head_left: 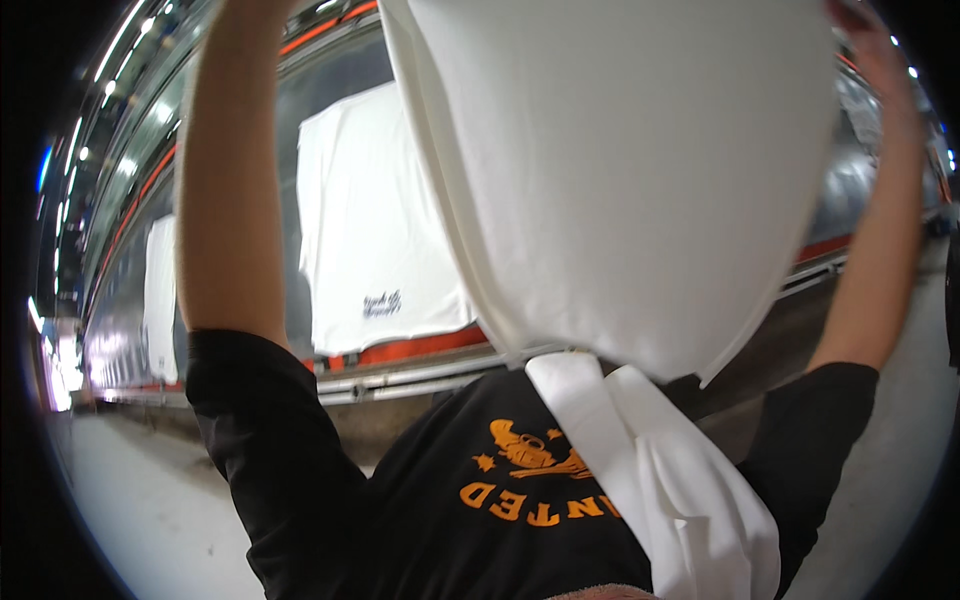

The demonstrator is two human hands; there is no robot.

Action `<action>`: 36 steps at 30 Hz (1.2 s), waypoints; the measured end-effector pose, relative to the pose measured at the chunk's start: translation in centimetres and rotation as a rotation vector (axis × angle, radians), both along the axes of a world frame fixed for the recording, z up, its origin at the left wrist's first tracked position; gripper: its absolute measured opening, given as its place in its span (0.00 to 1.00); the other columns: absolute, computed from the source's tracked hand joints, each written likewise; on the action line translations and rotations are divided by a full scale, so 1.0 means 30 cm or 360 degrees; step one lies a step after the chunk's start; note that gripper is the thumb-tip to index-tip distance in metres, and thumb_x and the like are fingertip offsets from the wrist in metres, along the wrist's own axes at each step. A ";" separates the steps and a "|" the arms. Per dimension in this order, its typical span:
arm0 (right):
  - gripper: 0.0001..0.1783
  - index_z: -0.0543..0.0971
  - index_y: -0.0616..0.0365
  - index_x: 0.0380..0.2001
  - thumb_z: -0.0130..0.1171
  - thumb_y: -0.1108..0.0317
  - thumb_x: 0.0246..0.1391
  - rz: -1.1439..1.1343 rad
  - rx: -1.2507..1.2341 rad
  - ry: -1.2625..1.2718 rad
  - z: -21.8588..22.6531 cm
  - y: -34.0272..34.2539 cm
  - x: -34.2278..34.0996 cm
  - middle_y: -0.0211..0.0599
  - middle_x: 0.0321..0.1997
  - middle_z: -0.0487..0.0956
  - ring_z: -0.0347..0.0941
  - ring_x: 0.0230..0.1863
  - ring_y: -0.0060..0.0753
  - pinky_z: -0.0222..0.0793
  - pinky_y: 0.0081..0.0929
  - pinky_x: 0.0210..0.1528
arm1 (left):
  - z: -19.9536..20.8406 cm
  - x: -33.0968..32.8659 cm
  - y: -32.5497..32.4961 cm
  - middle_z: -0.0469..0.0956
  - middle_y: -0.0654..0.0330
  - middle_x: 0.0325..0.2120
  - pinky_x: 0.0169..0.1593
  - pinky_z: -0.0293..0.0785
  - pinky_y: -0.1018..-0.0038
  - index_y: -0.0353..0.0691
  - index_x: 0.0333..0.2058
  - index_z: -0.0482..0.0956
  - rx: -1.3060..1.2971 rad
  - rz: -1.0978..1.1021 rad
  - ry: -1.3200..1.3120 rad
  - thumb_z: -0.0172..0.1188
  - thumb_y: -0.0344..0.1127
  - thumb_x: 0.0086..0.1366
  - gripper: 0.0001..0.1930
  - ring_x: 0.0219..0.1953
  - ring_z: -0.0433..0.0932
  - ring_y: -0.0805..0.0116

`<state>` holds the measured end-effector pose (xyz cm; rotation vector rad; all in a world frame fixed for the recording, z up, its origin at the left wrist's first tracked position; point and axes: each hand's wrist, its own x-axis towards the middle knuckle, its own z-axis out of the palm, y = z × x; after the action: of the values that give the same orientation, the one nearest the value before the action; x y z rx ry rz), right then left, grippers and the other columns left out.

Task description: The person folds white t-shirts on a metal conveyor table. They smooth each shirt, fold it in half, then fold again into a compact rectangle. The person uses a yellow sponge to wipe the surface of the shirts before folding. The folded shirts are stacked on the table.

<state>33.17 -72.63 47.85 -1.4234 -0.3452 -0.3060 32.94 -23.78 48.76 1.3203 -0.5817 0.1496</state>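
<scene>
A large white fabric piece (620, 170) hangs spread out in front of me between my raised arms, its lower edge reaching my chest. At the upper right rim, my right hand (862, 28) is closed at the side edge of this fabric; its fingers are blurred and partly cut off. My left forearm (232, 180) rises past the upper edge of the picture, so the left hand is out of sight. Over the front of my black shirt lies a folded white cloth strip (690, 490).
Behind the raised fabric, another white fabric piece (365, 220) with small dark print lies on a dark, orange-edged machine bed. Farther left is a third white piece (160, 300). A metal rail (400, 380) runs along the near side, above a pale floor (150, 490).
</scene>
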 end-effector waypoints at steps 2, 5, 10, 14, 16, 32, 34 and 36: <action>0.15 0.77 0.63 0.45 0.53 0.64 0.61 -0.0290 -0.0092 0.0360 -0.085 -0.246 0.227 0.44 0.42 0.83 0.83 0.42 0.43 0.81 0.36 0.44 | -0.186 0.241 -0.135 0.81 0.45 0.44 0.39 0.84 0.72 0.33 0.54 0.69 -0.0086 0.0399 0.0589 0.43 0.43 0.76 0.19 0.34 0.83 0.62; 0.16 0.74 0.61 0.50 0.48 0.63 0.67 -0.0358 0.0250 0.0448 -0.194 -0.326 0.361 0.47 0.46 0.82 0.82 0.45 0.43 0.82 0.37 0.45 | -0.260 0.370 -0.270 0.78 0.42 0.49 0.44 0.85 0.65 0.33 0.64 0.60 0.0059 0.0330 0.0659 0.43 0.46 0.77 0.26 0.41 0.84 0.55; 0.18 0.73 0.63 0.52 0.46 0.60 0.69 -0.0196 0.0256 0.0028 -0.016 -0.261 0.414 0.47 0.50 0.81 0.79 0.52 0.44 0.77 0.41 0.54 | -0.113 0.537 -0.314 0.73 0.41 0.54 0.54 0.79 0.59 0.32 0.62 0.61 -0.0053 0.0329 0.0243 0.43 0.46 0.77 0.25 0.51 0.79 0.49; 0.19 0.73 0.66 0.52 0.51 0.60 0.68 -0.0158 0.0337 -0.0416 0.125 -0.225 0.257 0.46 0.51 0.79 0.78 0.51 0.43 0.75 0.38 0.56 | 0.067 0.313 -0.315 0.71 0.43 0.54 0.63 0.70 0.54 0.33 0.57 0.66 -0.0338 0.0155 -0.0336 0.45 0.43 0.75 0.21 0.59 0.71 0.45; 0.19 0.74 0.67 0.51 0.53 0.61 0.67 -0.0016 0.0421 -0.0624 0.084 -0.157 0.160 0.44 0.50 0.80 0.79 0.48 0.41 0.76 0.36 0.54 | 0.028 0.237 -0.226 0.75 0.46 0.51 0.63 0.69 0.55 0.34 0.54 0.71 -0.0271 0.0114 -0.0210 0.47 0.42 0.74 0.19 0.57 0.74 0.49; 0.07 0.76 0.57 0.40 0.58 0.66 0.65 -0.0360 0.0622 0.1360 -1.541 -0.261 -0.432 0.36 0.36 0.82 0.80 0.32 0.31 0.80 0.33 0.36 | -1.686 -0.323 -0.187 0.77 0.57 0.38 0.42 0.84 0.66 0.36 0.39 0.74 -0.0332 0.0450 0.1629 0.51 0.38 0.72 0.10 0.38 0.81 0.63; 0.09 0.74 0.61 0.43 0.56 0.66 0.66 -0.0449 0.0692 0.1502 -1.719 -0.242 -0.485 0.40 0.44 0.80 0.80 0.41 0.36 0.81 0.38 0.42 | -1.831 -0.367 -0.198 0.77 0.57 0.40 0.43 0.84 0.65 0.36 0.41 0.74 -0.0205 0.0413 0.1739 0.49 0.37 0.73 0.10 0.37 0.82 0.61; 0.12 0.73 0.62 0.46 0.54 0.64 0.68 -0.0478 0.0694 0.1613 -1.811 -0.224 -0.521 0.41 0.47 0.78 0.79 0.43 0.37 0.81 0.38 0.43 | -1.892 -0.402 -0.213 0.76 0.56 0.40 0.43 0.84 0.65 0.36 0.41 0.73 -0.0122 0.0402 0.1835 0.48 0.37 0.73 0.11 0.37 0.82 0.60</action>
<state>17.53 -79.35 -6.50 -1.0317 0.7283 0.1216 20.87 -30.16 -8.01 1.1739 0.5625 -0.3729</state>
